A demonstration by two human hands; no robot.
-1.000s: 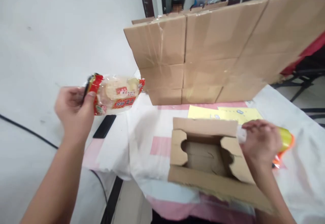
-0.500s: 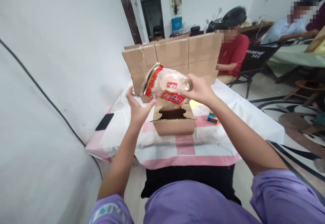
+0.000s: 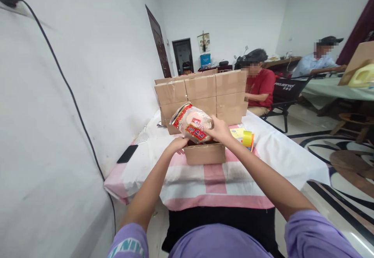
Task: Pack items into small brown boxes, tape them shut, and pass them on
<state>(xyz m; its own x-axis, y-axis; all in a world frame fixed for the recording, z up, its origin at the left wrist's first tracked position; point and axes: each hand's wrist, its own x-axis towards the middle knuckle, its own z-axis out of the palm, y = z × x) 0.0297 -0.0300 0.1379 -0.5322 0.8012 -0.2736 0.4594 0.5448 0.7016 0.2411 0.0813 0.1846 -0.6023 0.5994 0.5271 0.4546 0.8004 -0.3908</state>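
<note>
Both arms outstretched; right hand [image 3: 221, 130] grip clamped on snack packet [image 3: 193, 122], left hand [image 3: 177, 144] (fingers loose) underneath, over carton [image 3: 204, 153].

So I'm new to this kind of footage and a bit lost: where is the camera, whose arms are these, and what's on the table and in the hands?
The camera sits on a person's head, looking forward and down, so the two bare arms reaching out are that person's own; no machine is involved. The right hand grips a clear snack packet with red printing, held just above a small open cardboard box. The left hand is at the packet's lower left edge, by the box. The box stands on a table with a white and pink cloth. Behind it is a stack of closed cartons; to the right a yellow tape roll; at the left edge a black phone. Other people sit further back.
</note>
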